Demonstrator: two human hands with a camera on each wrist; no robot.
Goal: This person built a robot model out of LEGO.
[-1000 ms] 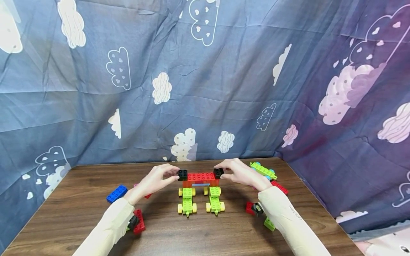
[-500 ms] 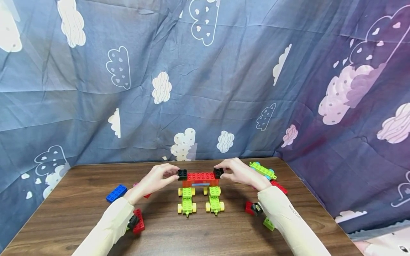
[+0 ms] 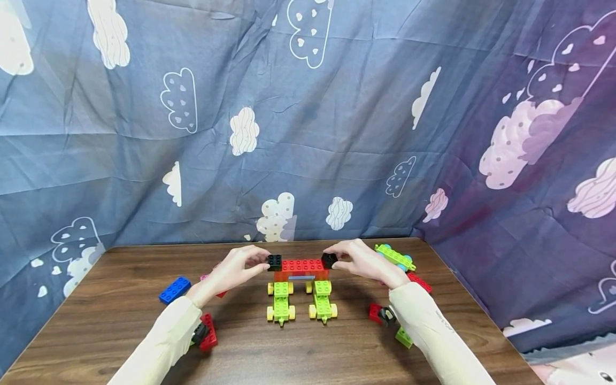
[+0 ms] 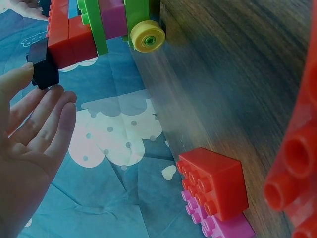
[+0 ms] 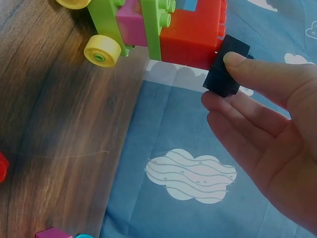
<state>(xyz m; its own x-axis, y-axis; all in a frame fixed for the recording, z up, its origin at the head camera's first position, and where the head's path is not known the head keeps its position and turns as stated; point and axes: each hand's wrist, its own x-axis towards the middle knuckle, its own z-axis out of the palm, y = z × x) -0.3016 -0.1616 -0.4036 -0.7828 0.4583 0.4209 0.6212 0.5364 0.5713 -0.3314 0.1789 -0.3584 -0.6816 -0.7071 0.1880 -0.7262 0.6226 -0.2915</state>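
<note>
At table centre, 12 o'clock of the sleeves:
Table point(image 3: 298, 353): dark wood, cloud-print cloth behind and at both sides.
Brick build point(image 3: 301, 282): red bar point(image 3: 302, 266) laid across two green wheeled chassis point(image 3: 281, 303), point(image 3: 322, 302); long axis of bar runs 9 to 3 o'clock; chassis noses point to 6 o'clock, toward the wearer.
Left hand point(image 3: 236, 271): at 9 o'clock of the bar, thumb and fingertips pinching left black brick point(image 3: 274, 262) against the bar end; wrist view shows the fingers point(image 4: 47, 111) fairly straight, tips on the brick.
Right hand point(image 3: 362, 260): at 3 o'clock, thumb and forefinger pinching right black brick point(image 3: 329, 260); grasp plain in wrist view point(image 5: 228, 67).
Step in hand: judged as seating both black end bricks on the bar, hands mirrored.
Next move calls for: likely even downward press on both ends, bar kept level, chassis not rolled.
Loose pieces: blue brick point(image 3: 175, 290) at 9 o'clock; red pieces point(image 3: 209, 331) at 7 o'clock; green wheeled piece point(image 3: 395, 256) at 2 o'clock.
</note>
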